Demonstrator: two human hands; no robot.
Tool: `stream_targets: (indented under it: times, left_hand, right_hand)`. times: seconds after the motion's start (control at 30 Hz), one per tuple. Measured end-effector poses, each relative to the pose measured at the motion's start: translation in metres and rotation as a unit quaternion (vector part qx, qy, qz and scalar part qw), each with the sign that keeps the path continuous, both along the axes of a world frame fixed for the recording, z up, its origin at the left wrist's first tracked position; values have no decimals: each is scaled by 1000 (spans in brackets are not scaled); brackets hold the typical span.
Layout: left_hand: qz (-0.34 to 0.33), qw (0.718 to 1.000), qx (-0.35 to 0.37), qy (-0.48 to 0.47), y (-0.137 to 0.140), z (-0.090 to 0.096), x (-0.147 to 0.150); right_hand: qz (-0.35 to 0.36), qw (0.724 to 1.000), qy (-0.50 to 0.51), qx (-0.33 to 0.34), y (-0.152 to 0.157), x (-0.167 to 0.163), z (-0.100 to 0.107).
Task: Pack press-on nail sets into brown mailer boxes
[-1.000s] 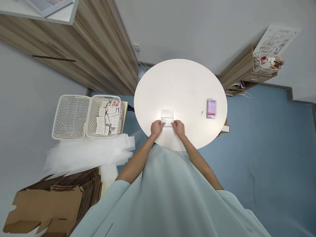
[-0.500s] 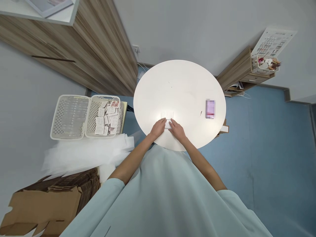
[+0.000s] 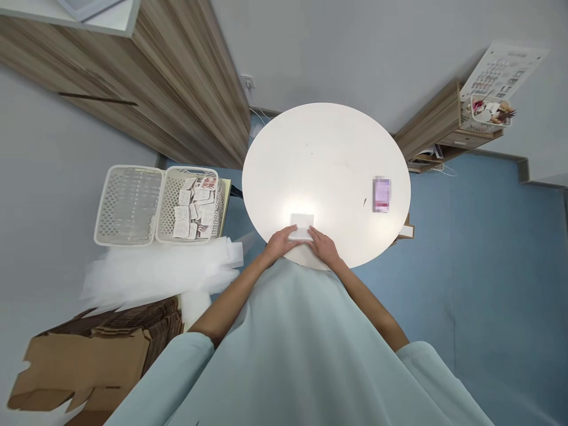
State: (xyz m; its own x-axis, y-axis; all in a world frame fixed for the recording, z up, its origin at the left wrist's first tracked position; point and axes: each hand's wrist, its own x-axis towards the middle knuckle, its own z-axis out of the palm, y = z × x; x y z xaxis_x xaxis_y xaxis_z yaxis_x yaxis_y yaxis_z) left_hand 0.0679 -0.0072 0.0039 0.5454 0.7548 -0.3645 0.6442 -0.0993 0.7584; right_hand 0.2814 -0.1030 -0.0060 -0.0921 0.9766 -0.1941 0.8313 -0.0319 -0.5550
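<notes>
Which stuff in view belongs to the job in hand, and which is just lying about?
In hand:
white packet, held at its near end
left hand and right hand
round table beneath

Apparently lying about, no hand on them:
purple item
white basket of small packets
white sheets
brown cardboard

Can't tell whether any are supplies.

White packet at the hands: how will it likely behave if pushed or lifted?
The white packet probably won't roll or tip, being a low, flat rectangle. Pushed along the white table, it may slide easily, since the top looks smooth. Small beside the left hand and right hand, it is probably light, though any contents are hidden.
</notes>
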Motion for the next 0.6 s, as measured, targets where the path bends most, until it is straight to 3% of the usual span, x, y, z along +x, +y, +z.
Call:
stream_targets:
  times: [0.2,0.4,0.53,0.6]
  left_hand:
    - [44,999,-11,7,18,7,9]
    - [93,994,4,59,35,-5,25]
    - [165,982,-23,93,42,-13,39]
    - [199,975,-26,91,43,-15,44]
  right_hand:
    - [-100,994,-1,-47,21,-5,3]
    - [-143,989,7,-45,47,-1,7]
    - [-180,980,-17,-87,64,-1,8]
    - [-177,982,-20,-65,72,-1,8]
